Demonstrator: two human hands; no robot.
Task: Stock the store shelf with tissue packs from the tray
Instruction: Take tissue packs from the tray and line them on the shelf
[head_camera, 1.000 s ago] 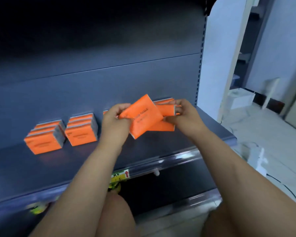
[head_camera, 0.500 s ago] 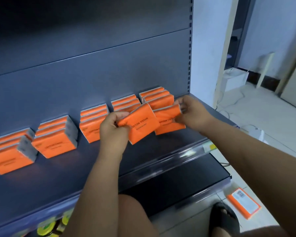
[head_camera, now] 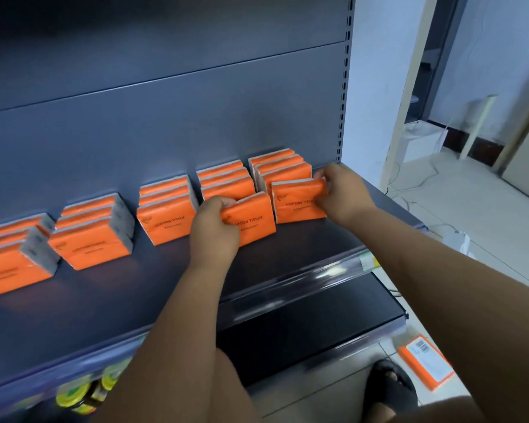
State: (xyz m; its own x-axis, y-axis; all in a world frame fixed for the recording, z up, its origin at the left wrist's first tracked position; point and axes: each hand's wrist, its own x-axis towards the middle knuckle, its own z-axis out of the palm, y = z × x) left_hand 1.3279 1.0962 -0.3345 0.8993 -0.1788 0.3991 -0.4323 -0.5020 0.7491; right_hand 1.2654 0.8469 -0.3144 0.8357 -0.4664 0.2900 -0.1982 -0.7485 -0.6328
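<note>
2 flat rectangular tissue packs in hand, both wrapped in glossy orange film with black "COTTON TISSUE" lettering. Left hand (head_camera: 216, 222) curled round the left edge of the left pack (head_camera: 254, 219), gripping it upright with its bottom edge on the shelf (head_camera: 165, 285), just in front of the 4th row (head_camera: 226, 181). Right hand (head_camera: 341, 193) pinching the top right corner of the right pack (head_camera: 300, 203), likewise upright on the shelf, just in front of the 5th row (head_camera: 283, 167) at the right end. Just beside each other, faces forward.

Further left, 3 more rows (head_camera: 92, 239) of the same packs, lined up front to back, with orange faces and pale grey sides.

Smooth, matt, dark grey metal for the shelf, with a clear plastic price rail (head_camera: 318, 276) along its front edge. Behind, a grey sheet-metal back panel (head_camera: 165, 117) with horizontal seams and a slotted upright (head_camera: 344, 87) at the right. Below, a darker lower shelf (head_camera: 303, 325), and jars with yellow lids (head_camera: 83, 392) at bottom left. On the pale tiled floor (head_camera: 471, 209), 1 more orange pack (head_camera: 426, 364) lying flat, with a white barcode label, near a dark sandal (head_camera: 391, 386). Beyond, a white box (head_camera: 422, 141) and thin cables.
</note>
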